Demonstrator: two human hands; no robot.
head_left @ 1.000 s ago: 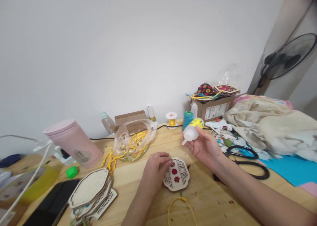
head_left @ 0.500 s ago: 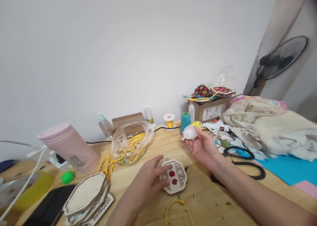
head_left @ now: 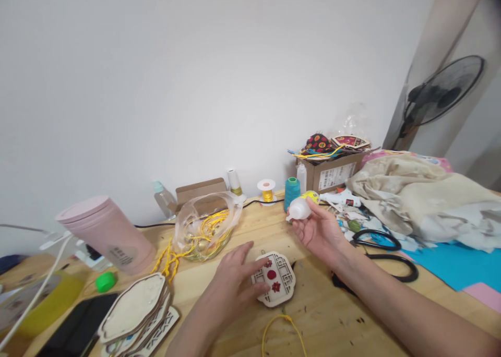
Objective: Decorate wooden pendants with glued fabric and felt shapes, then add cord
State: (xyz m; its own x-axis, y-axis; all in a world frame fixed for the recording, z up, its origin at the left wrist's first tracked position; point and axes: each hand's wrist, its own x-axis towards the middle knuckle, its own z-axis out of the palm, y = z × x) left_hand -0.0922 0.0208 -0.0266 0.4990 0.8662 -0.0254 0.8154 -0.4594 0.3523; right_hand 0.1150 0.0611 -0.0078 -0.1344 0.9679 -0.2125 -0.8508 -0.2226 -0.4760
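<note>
In my right hand (head_left: 319, 227) is a small glue bottle (head_left: 300, 209), translucent white with a yellow label, its narrow tip pointing left and down. My left hand (head_left: 236, 277) is open, fingers apart, with the index finger and thumb at the left edge of a wooden ornament (head_left: 281, 280); whether they touch it I cannot tell. That ornament lies flat, with cut-out lattice sides and red pieces, a round one and two flower-shaped ones, down its middle. A loop of yellow cord (head_left: 287, 318) lies just below it.
At left are a stack of wooden plates (head_left: 133, 307), a black phone (head_left: 78, 325), a green cap (head_left: 105, 282) and a pink tumbler (head_left: 107, 234). A clear bag (head_left: 207, 226) holds yellow cords. Black-handled scissors (head_left: 395, 268), fabric (head_left: 422, 190) and a filled carton (head_left: 332, 173) stand at right.
My left hand has drawn back slightly, its fingers shifting a little left on or over the ornament. The right hand keeps the glue bottle in nearly the same place.
</note>
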